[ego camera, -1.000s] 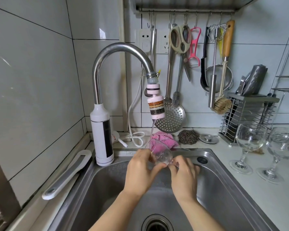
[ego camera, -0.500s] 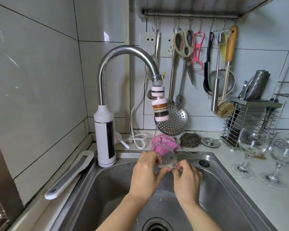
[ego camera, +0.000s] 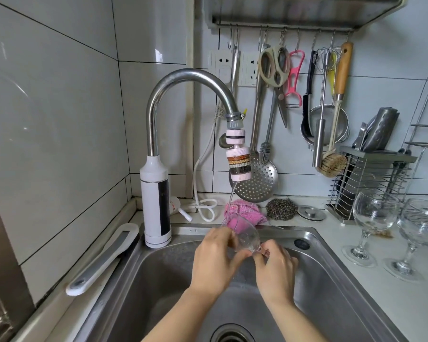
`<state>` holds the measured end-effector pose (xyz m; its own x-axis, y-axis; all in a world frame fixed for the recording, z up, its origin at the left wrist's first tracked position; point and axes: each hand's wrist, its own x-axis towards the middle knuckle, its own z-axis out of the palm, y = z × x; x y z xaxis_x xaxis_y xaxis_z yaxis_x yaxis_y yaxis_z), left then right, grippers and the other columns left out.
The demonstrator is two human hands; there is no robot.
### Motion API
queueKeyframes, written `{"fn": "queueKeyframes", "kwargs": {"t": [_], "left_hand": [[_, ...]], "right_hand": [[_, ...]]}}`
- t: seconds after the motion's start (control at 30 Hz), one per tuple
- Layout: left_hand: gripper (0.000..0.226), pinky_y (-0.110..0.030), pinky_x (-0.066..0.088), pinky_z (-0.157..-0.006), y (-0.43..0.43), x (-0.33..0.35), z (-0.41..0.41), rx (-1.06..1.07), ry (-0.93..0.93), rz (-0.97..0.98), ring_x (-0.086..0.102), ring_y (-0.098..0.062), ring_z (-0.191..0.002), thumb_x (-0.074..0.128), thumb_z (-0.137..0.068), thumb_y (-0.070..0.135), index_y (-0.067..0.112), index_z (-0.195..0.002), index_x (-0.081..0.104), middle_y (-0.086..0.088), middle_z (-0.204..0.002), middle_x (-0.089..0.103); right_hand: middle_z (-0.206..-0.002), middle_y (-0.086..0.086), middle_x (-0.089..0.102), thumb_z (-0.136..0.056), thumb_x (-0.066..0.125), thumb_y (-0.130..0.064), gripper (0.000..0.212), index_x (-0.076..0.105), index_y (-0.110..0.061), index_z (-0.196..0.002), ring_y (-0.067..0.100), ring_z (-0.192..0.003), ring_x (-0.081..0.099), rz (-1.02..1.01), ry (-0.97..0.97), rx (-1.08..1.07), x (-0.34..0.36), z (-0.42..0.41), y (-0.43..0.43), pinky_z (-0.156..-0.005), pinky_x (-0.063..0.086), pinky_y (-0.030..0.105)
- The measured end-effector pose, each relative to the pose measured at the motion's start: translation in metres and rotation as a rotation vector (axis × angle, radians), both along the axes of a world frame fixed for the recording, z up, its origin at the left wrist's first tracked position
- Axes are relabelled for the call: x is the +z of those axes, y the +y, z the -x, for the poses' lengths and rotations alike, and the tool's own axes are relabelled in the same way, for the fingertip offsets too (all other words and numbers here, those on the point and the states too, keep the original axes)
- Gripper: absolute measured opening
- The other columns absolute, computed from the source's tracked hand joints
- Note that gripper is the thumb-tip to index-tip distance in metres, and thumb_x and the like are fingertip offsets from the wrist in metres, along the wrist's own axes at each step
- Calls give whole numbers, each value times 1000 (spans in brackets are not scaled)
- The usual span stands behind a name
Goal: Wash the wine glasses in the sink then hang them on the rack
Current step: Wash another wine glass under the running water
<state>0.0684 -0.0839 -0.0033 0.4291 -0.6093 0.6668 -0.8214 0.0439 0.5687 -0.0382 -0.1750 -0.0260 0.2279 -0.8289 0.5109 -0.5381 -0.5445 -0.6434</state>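
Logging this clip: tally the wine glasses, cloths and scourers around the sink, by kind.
Wine glasses: 3, one held, two standing
Pink cloth: 1
Steel scourer: 1
Total: 5

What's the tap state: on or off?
On. A thin stream falls from the tap filter into the tilted glass, held by the left hand and right hand over the sink.

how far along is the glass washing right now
Done: nothing visibly finished; no glass hangs anywhere in view. In hand: one wine glass tilted under the tap's stream over the sink, left hand on its bowl, right hand pinching the stem. Left: two glasses stand on the counter, washed or not I cannot tell; hanging remains.
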Motion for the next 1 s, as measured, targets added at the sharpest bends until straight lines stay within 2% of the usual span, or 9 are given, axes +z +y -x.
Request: {"fn": "queueKeyframes", "kwargs": {"t": [0.1, 0.2, 0.33, 0.4, 0.5, 0.6, 0.67, 0.87, 1.0], "left_hand": [[35, -26, 47, -70, -1, -3, -1, 16, -49, 43, 54, -8, -81, 88, -75, 35, 22, -80, 55, 15, -79, 55], [30, -19, 46, -72, -2, 0, -5, -29, 64, -39, 60, -5, -79, 88, -71, 38, 28, -70, 59, 16, -74, 63], [16, -25, 54, -75, -1, 2, -6, -123, 165, -187, 69, 0, -73, 87, -73, 39, 27, -76, 77, 18, -76, 75], [18, -30, 56, -77, -2, 2, -4, -131, 168, -193, 69, -1, -73, 87, -75, 37, 23, -76, 77, 15, -75, 75], [29, -36, 53, -74, -2, 3, -2, -54, 70, -88, 63, -8, -73, 88, -73, 37, 21, -72, 64, 12, -72, 67], [39, -32, 48, -71, 0, 0, 0, 37, -109, 59, 55, -15, -76, 89, -73, 39, 19, -80, 57, 11, -78, 58], [39, -30, 46, -72, -1, -1, -1, 67, -143, 82, 54, -14, -77, 90, -72, 40, 20, -82, 57, 12, -79, 58], [21, -28, 54, -76, -3, 2, -4, -52, 176, -168, 67, -2, -75, 88, -72, 37, 28, -72, 69, 17, -74, 72], [24, -33, 55, -75, -2, 2, -7, -67, 102, -192, 64, -4, -74, 86, -73, 32, 25, -70, 63, 15, -74, 70]], "right_hand": [[-76, 7, 67, -78, 76, -6, 17, 60, -9, -74, 35, -84, 62, -11, -16, 1, 0, -1, 2, -75, 33, 41], [-76, 5, 68, -77, 76, -5, 16, 60, -10, -74, 34, -85, 61, -26, -12, 5, 0, 1, 1, -75, 31, 40], [-79, 3, 69, -74, 76, 1, 17, 63, -11, -76, 32, -88, 62, -9, 27, 42, -1, 3, -1, -76, 31, 39], [-82, 1, 70, -76, 75, 0, 16, 64, -11, -78, 31, -91, 62, -27, 26, 49, -1, 3, -2, -77, 30, 38], [-82, 0, 69, -80, 74, -6, 13, 62, -11, -78, 31, -92, 61, -84, -24, 34, 0, 1, -1, -79, 30, 37], [-77, -2, 65, -81, 74, -9, 15, 60, -12, -75, 31, -88, 61, -103, -81, 21, 1, -2, 2, -77, 28, 36], [-76, -3, 65, -82, 74, -11, 15, 60, -12, -75, 31, -87, 61, -100, -87, 23, 0, -3, 4, -77, 28, 36], [-81, 2, 70, -77, 77, -10, 14, 63, -14, -77, 31, -87, 62, -34, 56, 24, -2, 4, -1, -79, 34, 39], [-86, 0, 70, -84, 71, -21, 15, 58, -21, -77, 30, -91, 59, -43, 150, 56, -1, 5, -1, -80, 40, 38]]}}
